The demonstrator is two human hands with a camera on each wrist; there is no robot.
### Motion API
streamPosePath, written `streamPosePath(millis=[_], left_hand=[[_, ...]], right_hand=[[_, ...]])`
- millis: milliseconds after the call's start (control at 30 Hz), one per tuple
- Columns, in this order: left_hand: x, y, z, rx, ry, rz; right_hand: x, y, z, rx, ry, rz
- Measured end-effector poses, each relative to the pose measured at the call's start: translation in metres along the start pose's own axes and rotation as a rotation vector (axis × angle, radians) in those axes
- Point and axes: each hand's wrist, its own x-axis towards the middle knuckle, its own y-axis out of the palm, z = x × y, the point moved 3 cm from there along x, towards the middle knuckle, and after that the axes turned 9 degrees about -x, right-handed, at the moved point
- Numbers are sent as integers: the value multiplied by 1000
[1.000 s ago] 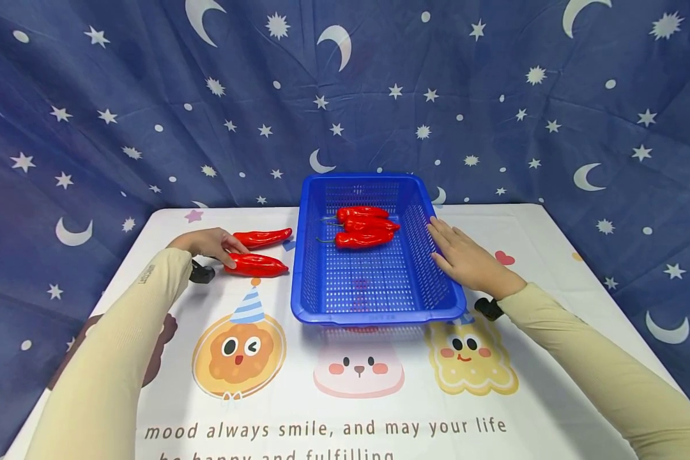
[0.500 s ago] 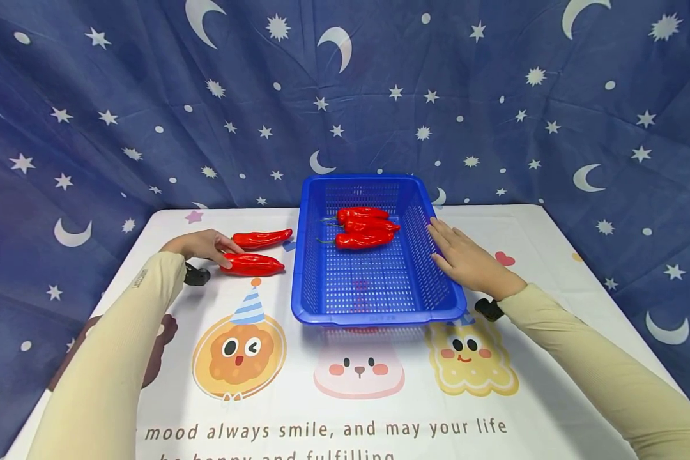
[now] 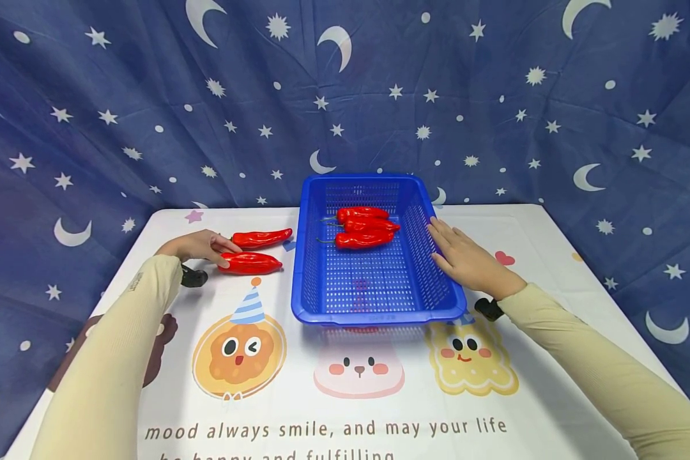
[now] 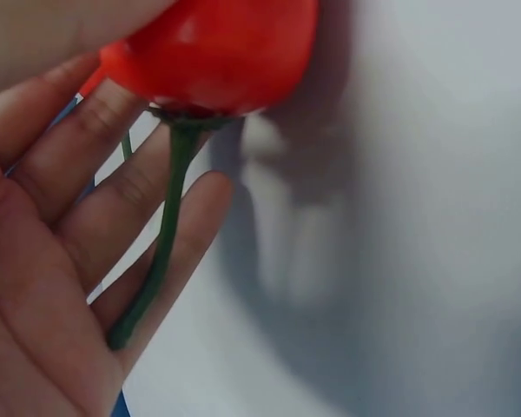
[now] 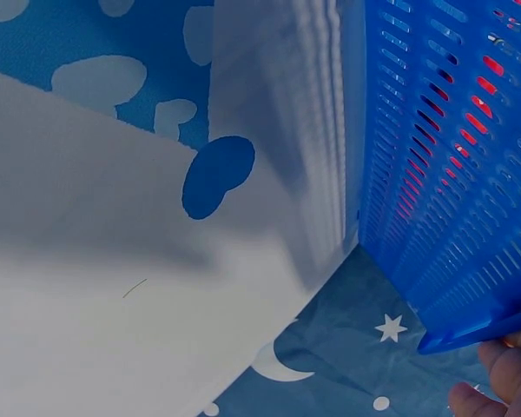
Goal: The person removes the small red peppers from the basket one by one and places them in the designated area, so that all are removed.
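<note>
Tablecloth point(image 3: 552, 243) beneath basket point(image 3: 374, 317) and peppers point(image 3: 252, 263).

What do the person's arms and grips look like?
The left sleeve and right sleeve are long and cream; the left has dark lettering near its cuff, too tiny to read. A black camera sits at each wrist. The left grip and right grip wear no gloves.

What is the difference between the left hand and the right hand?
The left hand pinches a red pepper; the right hand holds no pepper and touches the rim of the blue basket. The left hand is left of the basket, the right hand at its right side. Both are bare.
</note>
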Motion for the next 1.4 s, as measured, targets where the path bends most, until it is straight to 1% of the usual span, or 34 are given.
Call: streamPosePath(millis=[233, 533, 767, 933, 1100, 1200, 1400], left_hand=[[-3, -1, 1, -33, 1, -12], [-4, -5, 0, -37, 14, -20], [-6, -3, -1, -33, 6, -26], [-6, -4, -2, -16, 19, -22], [-8, -5, -4, -26, 27, -20], [-10, -8, -4, -39, 50, -31], [-14, -16, -5, -52, 109, -89]], right_hand=[[1, 0, 0, 0, 0, 3], [1, -2, -1, 0, -1, 2], [1, -2, -1, 0, -1, 3], [0, -1, -1, -1, 3, 4], [0, -1, 0, 1, 3, 2], [0, -1, 0, 3, -3, -4], [0, 1, -1, 2, 1, -2]])
